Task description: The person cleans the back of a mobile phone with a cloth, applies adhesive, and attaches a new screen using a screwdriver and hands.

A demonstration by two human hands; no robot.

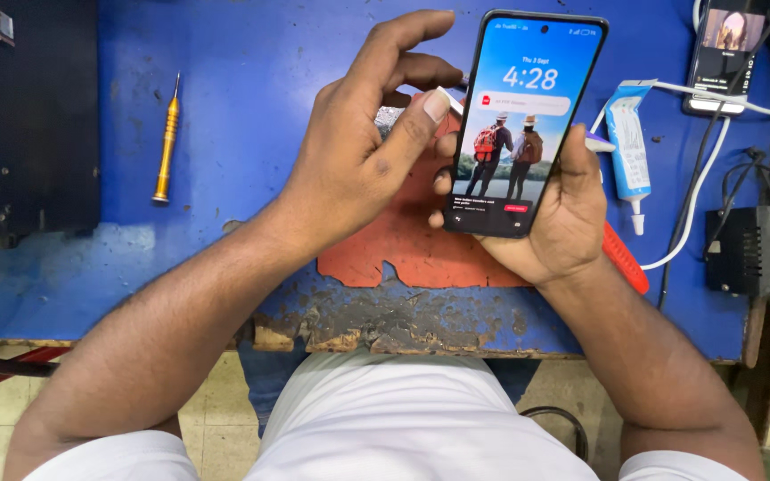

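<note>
Right of the frame's centre, the right hand (563, 214) cradles a smartphone (523, 120) from behind, fingers curled round its edges, the lit screen facing up and tilted; the left hand (363, 147) hovers just beside the phone's left edge, fingers spread and clamped on nothing, the thumb near the case. Beneath both lies an orange mat (403, 240) on the worn blue workbench (242, 71); a yellow screwdriver (167, 141) rests upper left, a glue tube (628, 147) and second phone (725, 55) upper right.
</note>
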